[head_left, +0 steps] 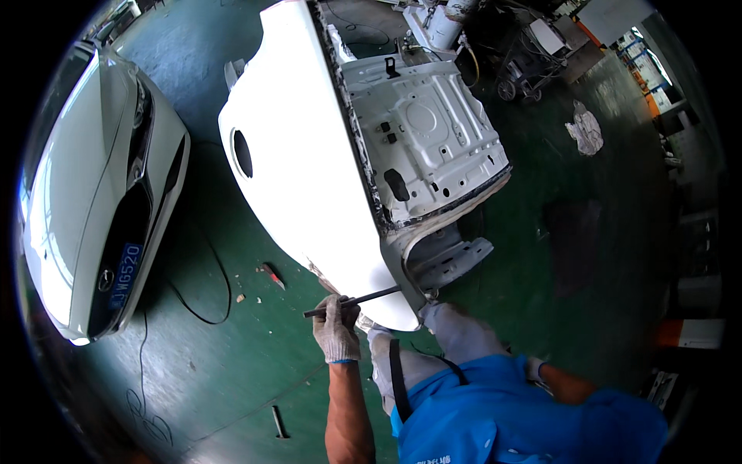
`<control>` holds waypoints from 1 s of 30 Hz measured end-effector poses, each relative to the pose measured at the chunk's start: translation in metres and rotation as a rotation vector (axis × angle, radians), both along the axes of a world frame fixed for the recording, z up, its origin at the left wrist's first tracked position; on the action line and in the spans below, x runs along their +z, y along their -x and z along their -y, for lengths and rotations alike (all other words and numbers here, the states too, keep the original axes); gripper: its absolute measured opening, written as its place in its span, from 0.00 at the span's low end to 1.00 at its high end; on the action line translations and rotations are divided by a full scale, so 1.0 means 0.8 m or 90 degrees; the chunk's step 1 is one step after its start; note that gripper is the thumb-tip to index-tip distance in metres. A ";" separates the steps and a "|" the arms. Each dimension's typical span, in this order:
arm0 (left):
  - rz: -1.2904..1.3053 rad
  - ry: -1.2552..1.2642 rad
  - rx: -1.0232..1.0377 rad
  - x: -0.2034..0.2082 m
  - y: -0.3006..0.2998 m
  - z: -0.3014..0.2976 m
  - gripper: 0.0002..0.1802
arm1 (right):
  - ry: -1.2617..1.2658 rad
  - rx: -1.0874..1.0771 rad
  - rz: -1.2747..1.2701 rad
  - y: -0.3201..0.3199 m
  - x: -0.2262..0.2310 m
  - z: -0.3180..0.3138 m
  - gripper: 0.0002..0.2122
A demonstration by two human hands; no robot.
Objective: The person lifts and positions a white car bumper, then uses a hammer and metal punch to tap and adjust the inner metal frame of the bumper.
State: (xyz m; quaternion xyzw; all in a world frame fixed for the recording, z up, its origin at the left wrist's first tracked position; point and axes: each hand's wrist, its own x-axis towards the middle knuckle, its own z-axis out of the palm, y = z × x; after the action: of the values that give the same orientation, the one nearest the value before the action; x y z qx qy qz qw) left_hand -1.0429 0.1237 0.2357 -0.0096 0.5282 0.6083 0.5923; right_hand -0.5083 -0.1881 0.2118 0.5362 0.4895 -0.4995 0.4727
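My left hand [338, 332], in a pale knit work glove, is closed around a dark metal rod [375, 296]. One end of the rod sticks out to the left of the fist; the other lies across the lower end of a white car body panel [301, 139], near its grey edge. The panel has an oval hole and is joined to a cut-off section with a ribbed white metal floor [425, 120]. Behind the hip and blue shirt, my right hand [535, 369], also gloved, shows only in part, and its fingers are hidden.
At left stands a white car [85, 178]. On the green floor lie a red-handled tool [272, 275], a hammer [279, 422], black cable [226, 298] and a crumpled cloth [586, 129]. A wheeled cart [533, 54] stands at the far right. My legs [468, 332] are close against the panel's near end.
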 end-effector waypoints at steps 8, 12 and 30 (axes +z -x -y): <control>-0.120 -0.007 -0.024 0.042 -0.006 -0.011 0.10 | -0.055 -0.050 0.030 -0.056 -0.126 0.045 0.26; -0.150 0.007 -0.009 0.043 -0.024 0.011 0.13 | -0.151 -0.401 0.052 -0.066 -0.155 0.015 0.13; -0.152 0.016 0.195 0.019 -0.118 0.019 0.10 | -0.086 -0.511 0.114 -0.102 -0.049 -0.196 0.11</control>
State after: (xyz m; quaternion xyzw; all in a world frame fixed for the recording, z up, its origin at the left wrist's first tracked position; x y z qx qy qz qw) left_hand -0.9483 0.1085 0.2509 -0.0248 0.5948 0.6816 0.4255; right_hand -0.4269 -0.0311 0.1726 0.7556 0.2303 -0.5621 0.2452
